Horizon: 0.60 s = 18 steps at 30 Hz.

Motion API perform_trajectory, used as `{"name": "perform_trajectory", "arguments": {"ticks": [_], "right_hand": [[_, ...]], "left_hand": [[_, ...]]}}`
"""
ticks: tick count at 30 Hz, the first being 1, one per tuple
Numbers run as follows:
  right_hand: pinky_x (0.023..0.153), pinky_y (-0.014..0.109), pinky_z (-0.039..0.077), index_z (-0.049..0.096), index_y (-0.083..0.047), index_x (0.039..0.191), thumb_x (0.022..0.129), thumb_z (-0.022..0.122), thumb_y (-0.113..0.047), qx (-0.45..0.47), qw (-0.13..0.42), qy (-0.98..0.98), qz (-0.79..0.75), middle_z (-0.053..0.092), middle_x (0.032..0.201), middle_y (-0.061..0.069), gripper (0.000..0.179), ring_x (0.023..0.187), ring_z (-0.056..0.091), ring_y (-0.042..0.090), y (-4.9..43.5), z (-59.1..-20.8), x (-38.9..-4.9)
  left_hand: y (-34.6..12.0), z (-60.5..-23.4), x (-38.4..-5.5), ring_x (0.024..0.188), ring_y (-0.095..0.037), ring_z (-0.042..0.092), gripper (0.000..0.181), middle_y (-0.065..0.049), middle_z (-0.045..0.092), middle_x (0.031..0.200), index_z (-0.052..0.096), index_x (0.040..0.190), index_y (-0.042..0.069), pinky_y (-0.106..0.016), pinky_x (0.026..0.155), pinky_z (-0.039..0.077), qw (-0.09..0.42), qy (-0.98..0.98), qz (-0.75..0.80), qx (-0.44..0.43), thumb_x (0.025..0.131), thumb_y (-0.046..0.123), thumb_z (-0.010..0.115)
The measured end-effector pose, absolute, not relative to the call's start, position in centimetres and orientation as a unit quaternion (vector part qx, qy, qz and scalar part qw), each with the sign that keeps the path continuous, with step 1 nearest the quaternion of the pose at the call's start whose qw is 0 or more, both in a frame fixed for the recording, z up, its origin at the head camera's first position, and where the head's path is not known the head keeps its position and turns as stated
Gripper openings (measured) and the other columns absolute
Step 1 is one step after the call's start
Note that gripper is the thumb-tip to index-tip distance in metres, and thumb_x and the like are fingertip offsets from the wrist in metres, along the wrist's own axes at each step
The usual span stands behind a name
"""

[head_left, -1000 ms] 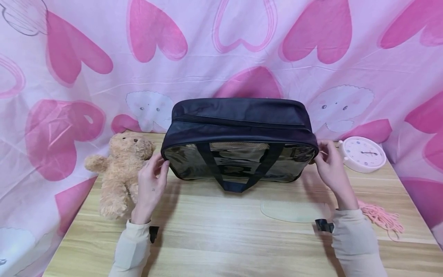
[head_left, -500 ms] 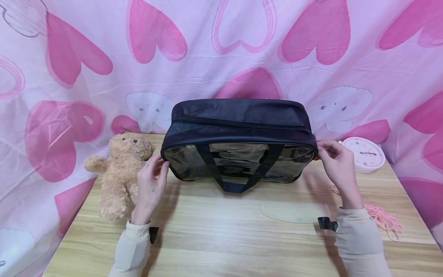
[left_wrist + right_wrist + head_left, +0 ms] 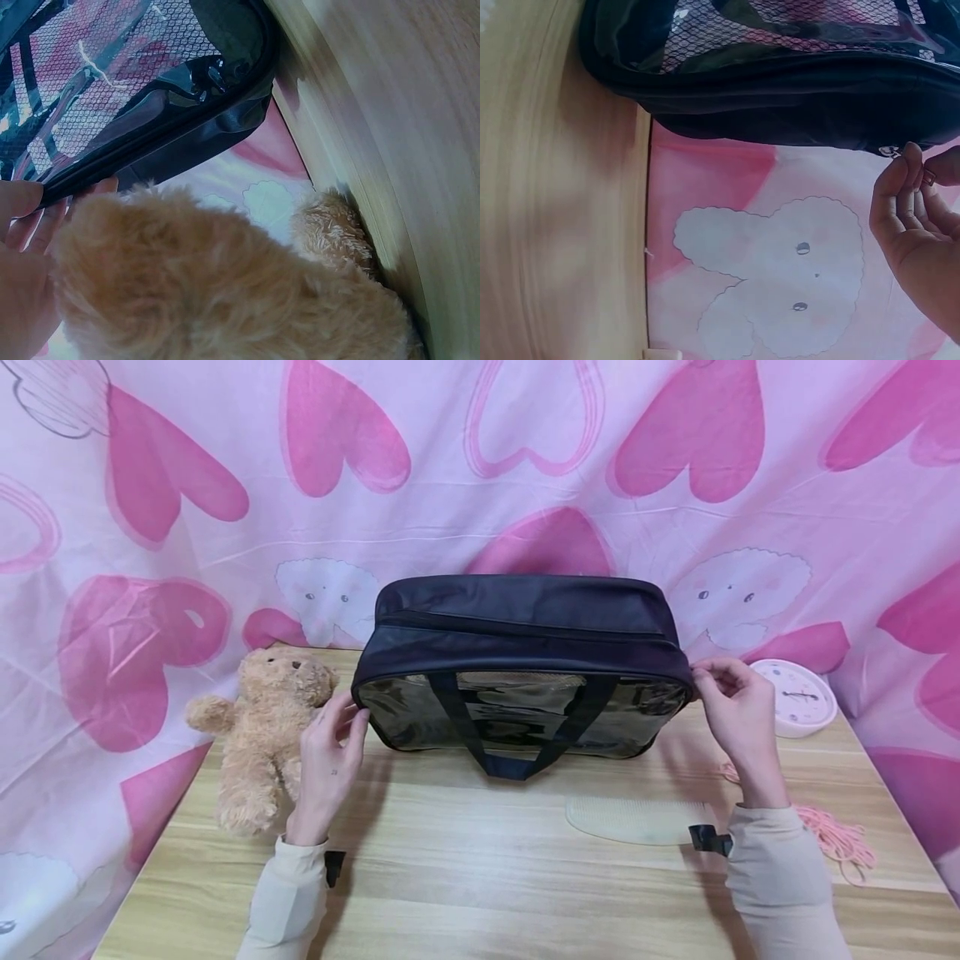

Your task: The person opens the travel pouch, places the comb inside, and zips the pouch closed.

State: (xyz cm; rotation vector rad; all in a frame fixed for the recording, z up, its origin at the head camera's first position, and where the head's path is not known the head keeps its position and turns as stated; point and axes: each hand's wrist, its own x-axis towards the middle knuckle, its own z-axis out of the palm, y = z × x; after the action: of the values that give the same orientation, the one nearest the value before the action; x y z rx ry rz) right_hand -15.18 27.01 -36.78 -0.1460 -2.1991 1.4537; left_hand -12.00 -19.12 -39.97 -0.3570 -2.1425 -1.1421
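Observation:
A black bag (image 3: 517, 647) with see-through, mesh-backed sides stands on the table, its strap handle (image 3: 508, 766) drooping over the front. My left hand (image 3: 330, 764) holds the bag's left edge; in the left wrist view the thumb lies in front of the piping (image 3: 97, 169) and the fingers reach behind. At the bag's right end, my right hand (image 3: 738, 718) pinches a small zipper pull (image 3: 928, 177) between thumb and fingers. The metal zipper slider (image 3: 890, 151) shows at the bag's edge, just beside the fingertips. A zipper line (image 3: 525, 627) runs along the bag's top.
A teddy bear (image 3: 262, 743) lies by my left hand. A pale comb (image 3: 637, 820) is in front of the bag. To the right are a bundle of pink cord (image 3: 836, 843) and a white round clock (image 3: 797, 697). A pink heart-print cloth (image 3: 435, 518) hangs behind the table (image 3: 465, 877).
My right hand has shifted a little to the right, out from the bag's corner, with its fingers now pinched together. The left hand and the bag stay in place.

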Motion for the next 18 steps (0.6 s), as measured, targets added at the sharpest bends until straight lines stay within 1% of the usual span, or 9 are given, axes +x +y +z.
{"name": "perform_trajectory", "arguments": {"ticks": [5,11,18], "right_hand": [[0.051,0.009,0.047,0.067,-0.001,0.086,0.088,0.059,0.002,-0.047,0.256,-0.794,0.549,0.064,0.065,-0.012,0.009,0.054,0.059,0.001,27.2,-36.0,-15.2],[0.051,0.010,0.049,0.066,0.001,0.088,0.090,0.058,0.001,-0.020,0.259,-0.795,0.548,0.065,0.066,-0.009,0.008,0.054,0.060,0.002,27.1,-34.7,-15.2],[0.055,0.011,0.051,0.064,0.005,0.090,0.090,0.058,0.000,0.007,0.254,-0.810,0.529,0.064,0.069,-0.009,0.008,0.056,0.060,0.003,27.0,-33.5,-15.3]], "left_hand": [[-19.1,-39.9,-12.0,0.085,-0.028,0.066,0.023,-0.014,0.067,0.100,0.063,0.109,-0.003,-0.012,0.076,0.052,0.335,-0.822,-0.439,-0.138,0.086,-0.009,0.061],[-19.1,-39.8,-12.0,0.085,-0.029,0.066,0.025,-0.014,0.067,0.099,0.064,0.109,-0.002,-0.013,0.076,0.052,0.338,-0.817,-0.445,-0.143,0.086,-0.010,0.062],[-19.1,-39.8,-11.9,0.089,-0.024,0.064,0.025,-0.013,0.067,0.100,0.063,0.110,-0.003,-0.017,0.077,0.054,0.327,-0.817,-0.453,-0.144,0.087,-0.010,0.061]]}}
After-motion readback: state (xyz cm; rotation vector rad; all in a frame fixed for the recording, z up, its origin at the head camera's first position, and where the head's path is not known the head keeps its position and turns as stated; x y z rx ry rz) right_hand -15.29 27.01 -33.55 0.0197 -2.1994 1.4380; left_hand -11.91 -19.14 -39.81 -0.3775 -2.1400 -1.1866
